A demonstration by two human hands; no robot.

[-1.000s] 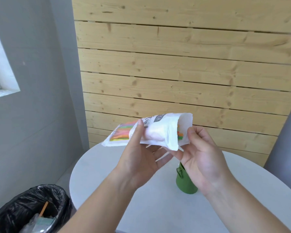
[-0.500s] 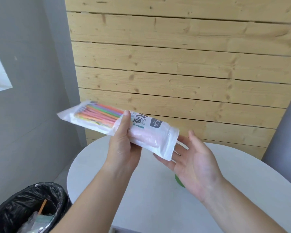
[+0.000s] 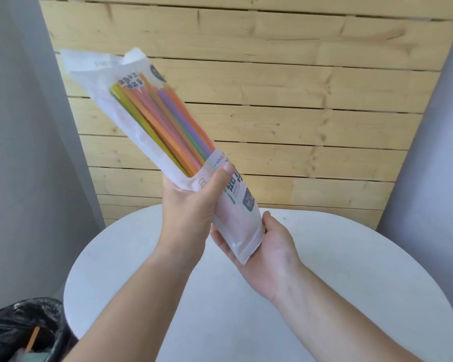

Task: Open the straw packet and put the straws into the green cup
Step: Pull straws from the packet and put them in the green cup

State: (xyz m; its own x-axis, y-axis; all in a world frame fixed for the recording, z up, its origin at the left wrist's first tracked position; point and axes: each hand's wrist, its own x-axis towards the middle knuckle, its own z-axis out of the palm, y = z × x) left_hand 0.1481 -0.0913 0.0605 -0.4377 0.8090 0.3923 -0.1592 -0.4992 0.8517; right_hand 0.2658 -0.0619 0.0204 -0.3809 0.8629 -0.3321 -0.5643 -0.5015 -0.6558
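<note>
My left hand (image 3: 191,205) grips the white straw packet (image 3: 236,202) round its middle, thumb across the printed front. The packet stands steeply tilted, its upper end up and to the left. Coloured straws (image 3: 168,126) show through the clear upper part. My right hand (image 3: 270,246) lies palm up under the packet's lower end, thumb along its right edge and fingertips showing past its left edge. Both hands are above the round white table (image 3: 351,270). The green cup is not visible; my hands and arms cover the spot where it stood.
A bin lined with a black bag (image 3: 24,327) stands at the lower left beside the table. A wall of wooden planks (image 3: 311,100) runs behind the table, with grey walls on both sides.
My left hand has swung the packet from nearly level to steeply upright. Its lower end has come down into my right palm, which was open and apart from it before. The green cup has gone out of sight.
</note>
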